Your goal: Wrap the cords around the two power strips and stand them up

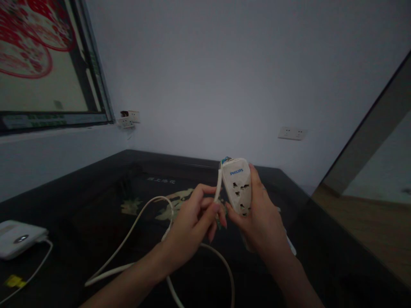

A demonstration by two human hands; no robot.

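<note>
Head view: right hand grips the power strip above the dark tabletop, fingers wrapped on its right edge, thumb at the lower left of the socket face. Strip is tilted up, PHILIPS end on top; its lower part is mostly behind the hand, so total socket count can't be read. Small bluish bit at the top left corner, too small to identify.

Left hand pinches the white cable between thumb and index finger, just beside the strip's left edge. Other left fingers are loosely curled, partly overlapping; can't tell if they touch the cable. Cable loops over the tabletop, passes behind the left forearm, and runs out of frame at the bottom.

White box at far left is cut off by the frame, thin cord attached. Yellow piece near it, blurred. Something pale shows behind the right wrist, mostly covered, unidentifiable. Wall socket sits on the wall behind.
</note>
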